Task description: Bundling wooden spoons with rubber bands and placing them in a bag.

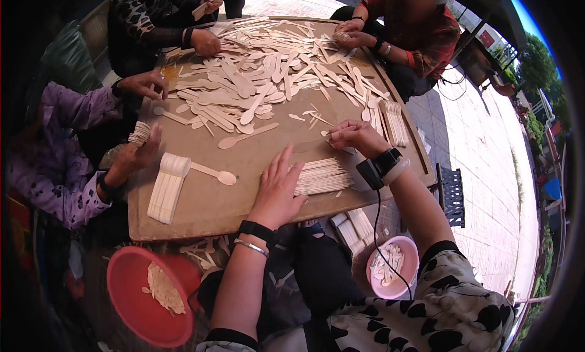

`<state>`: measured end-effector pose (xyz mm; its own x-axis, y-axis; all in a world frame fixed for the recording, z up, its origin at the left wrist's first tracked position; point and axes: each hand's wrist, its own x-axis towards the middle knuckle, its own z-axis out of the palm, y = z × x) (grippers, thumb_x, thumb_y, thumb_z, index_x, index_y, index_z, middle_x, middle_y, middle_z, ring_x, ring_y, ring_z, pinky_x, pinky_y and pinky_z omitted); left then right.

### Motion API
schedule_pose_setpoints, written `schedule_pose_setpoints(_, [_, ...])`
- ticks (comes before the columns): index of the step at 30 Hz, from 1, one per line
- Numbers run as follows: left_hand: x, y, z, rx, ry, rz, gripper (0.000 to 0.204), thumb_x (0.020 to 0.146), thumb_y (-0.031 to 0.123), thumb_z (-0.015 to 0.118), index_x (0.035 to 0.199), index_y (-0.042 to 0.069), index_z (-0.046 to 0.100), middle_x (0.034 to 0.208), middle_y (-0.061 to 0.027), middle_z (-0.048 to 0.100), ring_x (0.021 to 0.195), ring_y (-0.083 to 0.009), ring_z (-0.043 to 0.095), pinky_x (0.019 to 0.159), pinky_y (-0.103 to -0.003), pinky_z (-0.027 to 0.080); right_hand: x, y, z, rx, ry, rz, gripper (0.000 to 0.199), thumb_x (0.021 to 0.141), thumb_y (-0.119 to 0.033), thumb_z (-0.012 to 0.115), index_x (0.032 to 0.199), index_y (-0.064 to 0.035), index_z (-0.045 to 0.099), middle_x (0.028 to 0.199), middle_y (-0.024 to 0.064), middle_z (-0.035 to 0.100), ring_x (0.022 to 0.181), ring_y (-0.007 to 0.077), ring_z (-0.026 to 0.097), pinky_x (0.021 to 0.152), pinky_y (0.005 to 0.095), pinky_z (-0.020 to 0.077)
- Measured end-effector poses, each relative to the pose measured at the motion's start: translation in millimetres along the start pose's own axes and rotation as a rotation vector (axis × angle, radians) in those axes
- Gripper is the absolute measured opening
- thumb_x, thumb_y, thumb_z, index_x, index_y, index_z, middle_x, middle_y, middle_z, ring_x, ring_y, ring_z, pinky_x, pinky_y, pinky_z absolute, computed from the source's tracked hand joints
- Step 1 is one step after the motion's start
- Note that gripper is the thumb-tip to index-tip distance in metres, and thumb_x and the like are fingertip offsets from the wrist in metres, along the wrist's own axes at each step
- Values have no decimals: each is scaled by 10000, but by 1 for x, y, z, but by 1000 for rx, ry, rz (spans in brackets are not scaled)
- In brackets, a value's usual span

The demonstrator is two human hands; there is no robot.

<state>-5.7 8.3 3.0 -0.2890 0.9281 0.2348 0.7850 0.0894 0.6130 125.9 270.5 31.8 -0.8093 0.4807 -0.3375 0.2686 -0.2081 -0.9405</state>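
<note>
My left hand [280, 190] lies with its fingers stretched out against the left end of a stack of thin wooden spoons [324, 175] near the table's front edge. Over the far right of that stack, my right hand [364, 138] pinches a slim wooden spoon [312, 143], blurred and hard to make out against the brown board. Just beyond my left fingers lies a single wooden spoon [248, 135]. A large loose heap of wooden spoons [244, 84] covers the far half of the table.
The brown table [244, 175] has a raised rim. A bundle of spoons [169, 187] stands at left, another bundle [395, 123] at right. Below are a red basin [125, 291] and a pink basin [373, 270] holding pieces. Several co-workers' hands [207, 42] work around the table.
</note>
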Motion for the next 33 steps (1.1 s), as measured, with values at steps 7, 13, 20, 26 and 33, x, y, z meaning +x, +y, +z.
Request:
schedule_pose_setpoints(7, [-1, -1, 2, 18, 42, 33, 717, 729, 154, 791, 1373, 44, 497, 1486, -178, 396, 1422, -347, 327, 1165, -484, 270, -3, 3, 31, -510, -191, -144, 92, 827, -43, 748, 918, -30, 751, 852, 15, 721, 830, 87, 632, 793, 247, 493])
schedule_pose_setpoints(13, [-6, -2, -7, -1, 72, 9, 692, 732, 144, 784, 1357, 33, 508, 1303, -144, 528, 1276, -341, 449, 1106, -463, 333, 26, -12, 47, -779, -174, -219, 140, 842, -98, 738, 944, -4, 760, 805, 61, 726, 785, 115, 645, 766, 268, 513])
schedule_pose_setpoints(20, [-6, -5, -11, -29, 12, 0, 680, 721, 116, 792, 1339, 17, 526, 1293, -141, 530, 1256, -338, 459, 1090, -446, 348, 122, -30, 117, -1087, 112, -805, 223, 804, -50, 661, 1005, -88, 751, 1070, 92, 683, 1027, 316, 638, 872, 402, 534])
schedule_pose_setpoints(26, [-4, -5, -10, -35, 34, 19, 685, 707, 105, 801, 1332, 18, 536, 1281, -139, 537, 1251, -336, 467, 1095, -444, 347, 165, -38, 130, -1488, 115, -812, 181, 785, -70, 668, 927, -138, 756, 1057, 70, 668, 1060, 285, 597, 882, 400, 519])
schedule_pose_setpoints(33, [-7, -8, -9, -33, 35, 8, 679, 706, 99, 794, 1332, 27, 540, 1300, -139, 519, 1258, -337, 459, 1097, -445, 348, 131, -42, 108, -1224, 111, -564, 135, 847, -132, 643, 901, -84, 757, 896, 143, 719, 866, 327, 679, 782, 414, 541])
